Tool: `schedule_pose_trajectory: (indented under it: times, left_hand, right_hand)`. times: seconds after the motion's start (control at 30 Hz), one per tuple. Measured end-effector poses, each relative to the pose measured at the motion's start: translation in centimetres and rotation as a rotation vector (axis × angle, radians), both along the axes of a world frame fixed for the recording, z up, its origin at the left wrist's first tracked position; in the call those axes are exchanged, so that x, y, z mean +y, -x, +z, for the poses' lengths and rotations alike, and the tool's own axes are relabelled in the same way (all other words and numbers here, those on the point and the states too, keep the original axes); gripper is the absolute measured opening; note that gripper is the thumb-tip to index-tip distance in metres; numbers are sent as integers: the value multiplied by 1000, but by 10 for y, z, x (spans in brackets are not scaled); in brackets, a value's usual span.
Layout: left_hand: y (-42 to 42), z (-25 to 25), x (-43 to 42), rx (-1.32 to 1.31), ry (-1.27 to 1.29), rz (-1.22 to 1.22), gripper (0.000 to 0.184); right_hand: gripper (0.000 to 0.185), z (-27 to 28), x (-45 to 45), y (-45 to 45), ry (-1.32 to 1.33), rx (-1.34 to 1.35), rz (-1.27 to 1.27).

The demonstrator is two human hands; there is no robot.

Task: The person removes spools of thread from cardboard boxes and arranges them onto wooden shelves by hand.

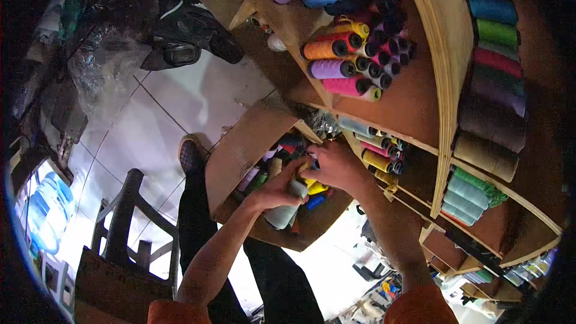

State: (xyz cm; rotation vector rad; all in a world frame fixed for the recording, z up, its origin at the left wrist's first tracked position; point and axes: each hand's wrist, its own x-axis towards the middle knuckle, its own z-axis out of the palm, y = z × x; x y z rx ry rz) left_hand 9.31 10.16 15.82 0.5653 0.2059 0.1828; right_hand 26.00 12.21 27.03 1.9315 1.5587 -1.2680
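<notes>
A cardboard box [231, 171] in front of me holds several thread spools in mixed colours. Over it, my left hand [277, 191] is closed around a yellowish thread spool [301, 174], partly hidden by the fingers. My right hand [337, 169] comes in from the other side with its fingers curled at the same spool. Below my left hand lies a pale grey-green spool [279, 217]. Yellow spools [317, 188] and a blue spool [316, 201] show under my right hand. A tan spool [274, 167] is near my left fingers.
A wooden shelf unit [447, 84] rises on the right. One compartment holds stacked spools, including a pink spool [345, 86]; others hold more thread rows [489, 126]. A dark chair [135, 216] stands at lower left. Black shoes [186, 51] and clear plastic [99, 78] are on the tiled floor.
</notes>
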Motion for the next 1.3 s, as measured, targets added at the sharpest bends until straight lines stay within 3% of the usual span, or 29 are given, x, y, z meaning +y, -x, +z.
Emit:
schedule_pose_trajectory:
  times: [0.07,0.2,0.27,0.3,0.37,0.47,0.57,0.67,0.77,0.87,0.93,1.0,1.1,1.2,1.3]
  left_hand:
    - [-1,-4,-6,-36,-13,19,96]
    - [6,-14,3,-20,-105,54,95]
    - [16,-18,5,19,99,89,92]
    - [23,-14,14,38,348,82,90]
    - [21,-16,22,30,436,130,92]
    - [19,-15,27,25,353,136,96]
    - [14,-18,22,68,268,79,97]
    - [10,-20,19,29,251,53,99]
    - [11,-17,22,63,243,45,101]
    - [11,-20,23,69,227,44,102]
    - [11,-19,20,75,145,52,102]
    - [9,-24,16,100,56,83,103]
    - [7,-25,13,93,73,136,105]
    - [8,-21,20,90,171,98,106]
    - [6,-20,20,91,121,139,110]
  right_hand:
    - [39,6,0,3,147,-63,-66]
    - [38,18,-9,-16,-27,28,-193]
    - [33,51,6,-23,-338,60,-353]
    - [33,64,15,-20,-375,94,-522]
    - [32,80,41,-18,-476,163,-854]
    - [33,80,79,-16,-667,179,-913]
    - [38,59,114,-35,-1074,114,-590]
    - [43,61,147,-45,-926,-175,-503]
    - [42,40,169,-68,-844,-89,-574]
    - [44,-22,182,-131,-785,80,-615]
    - [44,-12,189,-117,-773,-103,-493]
    - [45,-14,193,-112,-672,-123,-585]
    - [45,-27,195,-123,-771,-492,-214]
    - [47,-36,191,-134,-912,-301,-250]
    - [46,-40,188,-137,-938,-360,-181]
